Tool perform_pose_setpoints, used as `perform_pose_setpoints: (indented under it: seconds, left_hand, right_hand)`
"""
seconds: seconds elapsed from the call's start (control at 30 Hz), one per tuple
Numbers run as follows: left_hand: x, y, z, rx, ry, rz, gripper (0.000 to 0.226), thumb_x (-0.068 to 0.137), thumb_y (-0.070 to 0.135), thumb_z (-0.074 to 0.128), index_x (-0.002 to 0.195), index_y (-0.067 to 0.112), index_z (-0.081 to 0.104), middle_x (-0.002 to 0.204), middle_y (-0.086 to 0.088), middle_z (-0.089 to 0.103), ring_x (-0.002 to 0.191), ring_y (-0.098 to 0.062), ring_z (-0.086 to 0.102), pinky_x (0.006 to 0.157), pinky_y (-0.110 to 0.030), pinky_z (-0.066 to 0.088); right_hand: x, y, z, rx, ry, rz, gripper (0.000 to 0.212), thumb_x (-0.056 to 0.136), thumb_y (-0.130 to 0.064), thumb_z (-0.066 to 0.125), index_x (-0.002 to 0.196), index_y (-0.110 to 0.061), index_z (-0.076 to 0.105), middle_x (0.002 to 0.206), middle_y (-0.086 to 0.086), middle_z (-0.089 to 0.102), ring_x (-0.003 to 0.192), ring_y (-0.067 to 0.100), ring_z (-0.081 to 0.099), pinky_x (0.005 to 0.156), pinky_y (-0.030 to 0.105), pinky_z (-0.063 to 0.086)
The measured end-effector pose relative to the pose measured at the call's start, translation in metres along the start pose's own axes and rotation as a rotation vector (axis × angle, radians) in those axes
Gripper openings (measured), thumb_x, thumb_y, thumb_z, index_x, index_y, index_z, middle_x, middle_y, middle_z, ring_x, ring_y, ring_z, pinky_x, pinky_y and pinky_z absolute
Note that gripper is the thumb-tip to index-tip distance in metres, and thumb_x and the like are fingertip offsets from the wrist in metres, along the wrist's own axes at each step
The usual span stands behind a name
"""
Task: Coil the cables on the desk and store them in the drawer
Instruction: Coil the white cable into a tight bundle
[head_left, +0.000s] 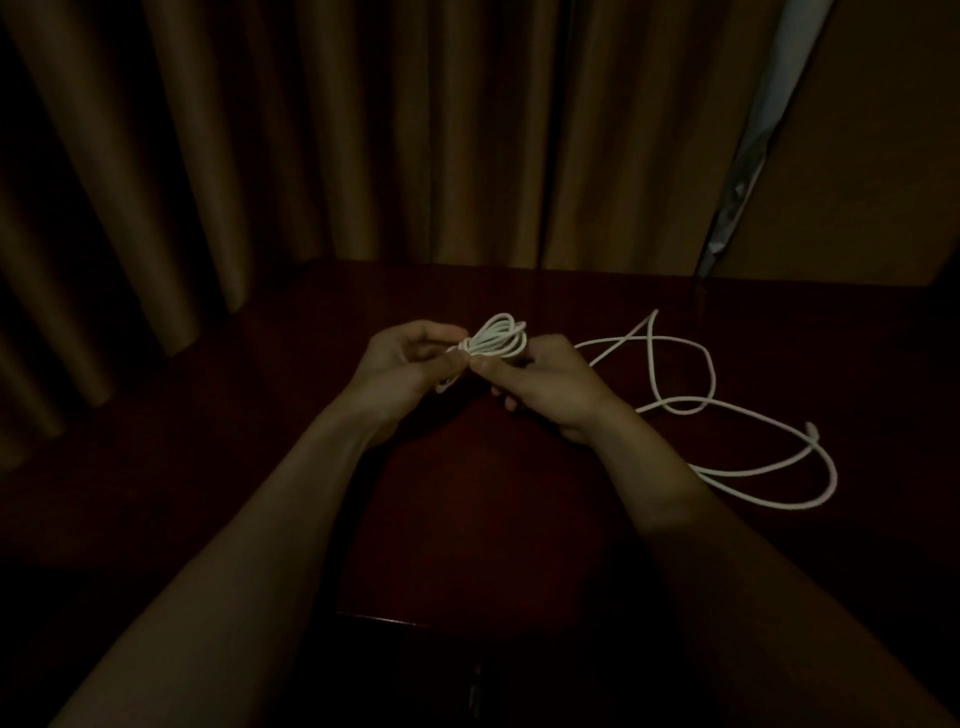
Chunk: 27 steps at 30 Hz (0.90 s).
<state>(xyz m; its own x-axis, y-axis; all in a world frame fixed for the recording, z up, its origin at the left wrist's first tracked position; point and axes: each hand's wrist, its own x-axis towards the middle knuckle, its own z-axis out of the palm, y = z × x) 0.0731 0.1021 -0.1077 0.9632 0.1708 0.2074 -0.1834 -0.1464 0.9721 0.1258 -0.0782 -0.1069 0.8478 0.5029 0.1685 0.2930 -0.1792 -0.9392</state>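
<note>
A small coil of white cable (500, 338) is held above the dark red desk (467, 493) between both hands. My left hand (410, 364) pinches its left end, where a short tail hangs down. My right hand (545, 384) grips the coil's right side, thumb on the front. A second white cable (701, 405) lies loose in wide loops on the desk to the right of my right hand, its plug end near the right side. No drawer can be made out in the dim view.
Brown curtains (363, 130) hang close behind the desk and along its left side. A brown panel (857, 156) stands at the back right with a pale strip beside it. The desk's front edge (384, 618) shows between my forearms.
</note>
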Motion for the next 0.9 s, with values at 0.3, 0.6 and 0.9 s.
perform_pose_setpoints:
  seconds: [0.3,0.6,0.9]
  left_hand:
    - [0.000,-0.005,0.000,0.120,-0.079,0.041,0.043,0.096,0.007,0.071,0.137,0.014,0.062,0.123,0.002,0.074,0.113,-0.012,0.071,0.089,-0.028,0.058]
    - [-0.003,-0.005,0.007,0.259,-0.021,0.189,0.021,0.103,0.014,0.062,0.122,0.020,0.069,0.112,0.003,0.075,0.102,-0.009,0.072,0.086,-0.024,0.056]
    - [-0.003,-0.008,0.006,0.283,0.072,0.224,0.021,0.094,0.011,0.075,0.110,0.024,0.072,0.108,0.006,0.077,0.101,-0.005,0.073,0.092,-0.037,0.062]
  right_hand:
    - [0.004,0.010,0.006,0.066,0.052,0.000,0.009,0.098,-0.015,0.069,0.092,-0.018,0.075,0.068,-0.001,0.066,0.053,0.006,0.056,0.055,0.019,0.044]
    - [0.000,0.001,0.009,-0.011,0.003,0.021,0.029,0.106,-0.027,0.056,0.087,-0.012,0.072,0.082,0.001,0.070,0.058,0.006,0.057,0.058,0.020,0.044]
    - [-0.008,-0.006,0.015,-0.187,0.010,-0.045,0.041,0.107,-0.030,0.053,0.095,0.006,0.068,0.071,0.014,0.055,0.062,0.023,0.049,0.061,0.035,0.039]
